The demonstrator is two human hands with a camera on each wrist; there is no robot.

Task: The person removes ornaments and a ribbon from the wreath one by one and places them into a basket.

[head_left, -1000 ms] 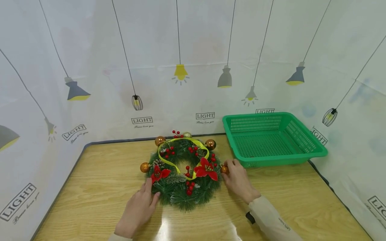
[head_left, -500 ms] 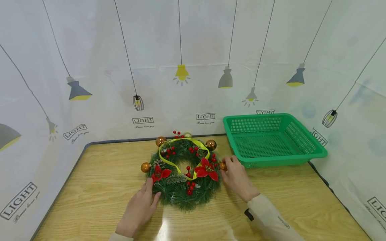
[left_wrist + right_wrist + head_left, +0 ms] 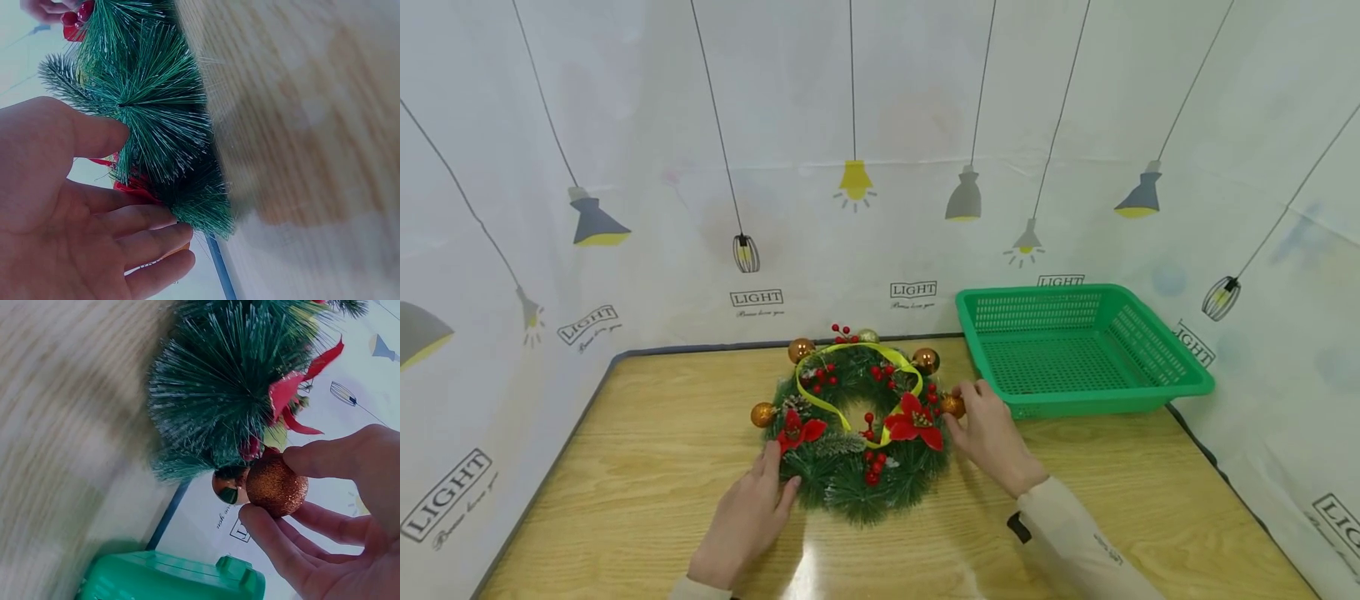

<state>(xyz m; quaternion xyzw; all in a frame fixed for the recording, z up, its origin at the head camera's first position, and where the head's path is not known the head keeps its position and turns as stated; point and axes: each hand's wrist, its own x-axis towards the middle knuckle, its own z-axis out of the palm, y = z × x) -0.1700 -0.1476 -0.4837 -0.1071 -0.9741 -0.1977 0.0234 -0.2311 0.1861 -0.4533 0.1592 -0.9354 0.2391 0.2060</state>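
Green artificial needles make up the wreath, which lies flat on the wooden table between the person's two hands, with the green basket beyond it at the right. It seems to sit close and centred so that both sides are within easy reach. A yellow ribbon lies looped over its top, near the larger red flower.

The right hand holds a glittery orange ball at the wreath's right edge, probably by the fingertips so that it can be adjusted without crushing the needles. The left hand touches the near left edge, beside the smaller red flower, likely to steady the ring.

As for pose, the right thumb and fingers close around the ball from opposite sides, the forearm slanting in from the lower right. The left fingers are loosely extended and spread from the thumb, which rests against the needles; the palm faces the wreath.
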